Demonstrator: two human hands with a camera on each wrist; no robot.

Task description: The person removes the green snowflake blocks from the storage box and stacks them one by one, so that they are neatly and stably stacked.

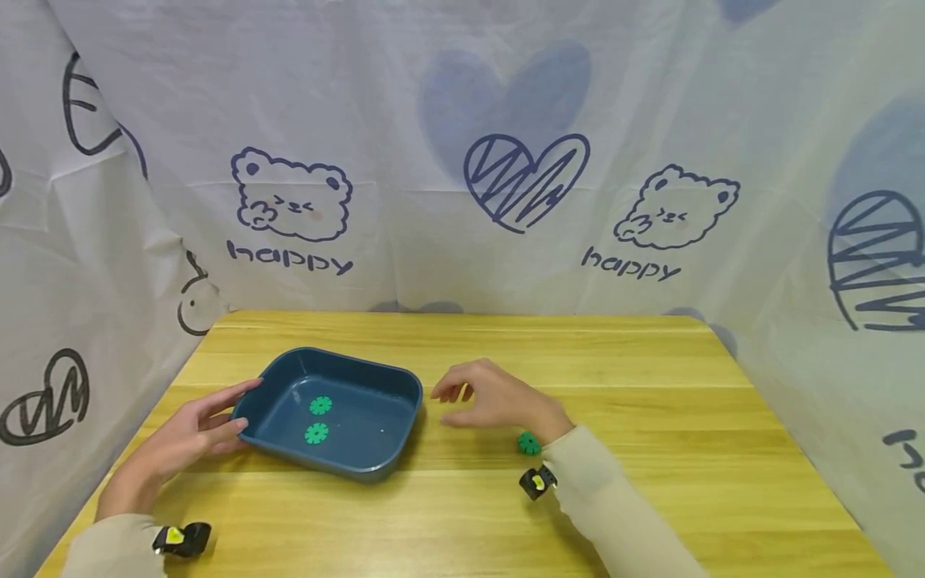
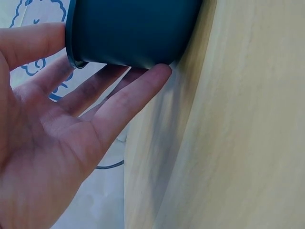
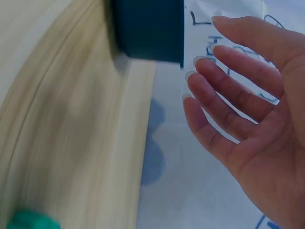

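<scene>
A dark blue rectangular tray (image 1: 340, 461) sits on the table, left of centre. Inside it lie two green notched discs, one farther back (image 1: 321, 405) and one nearer (image 1: 316, 433). My left hand (image 1: 189, 429) touches the tray's left end, with thumb and index fingertip at the rim; in the left wrist view its fairly straight fingers reach along the outer wall (image 2: 133, 36). Just right of the tray, my right hand (image 1: 491, 397) hovers with loosely bent fingers and nothing in them. Another green disc (image 1: 529, 443) lies beside the right wrist, partly hidden by it.
The wooden table (image 1: 650, 385) extends to the right of the arms. Behind and at both sides hangs a white cloth (image 1: 412, 160) printed with bears and hearts. A black band with a yellow mark is on each wrist, left (image 1: 182, 539) and right (image 1: 538, 482).
</scene>
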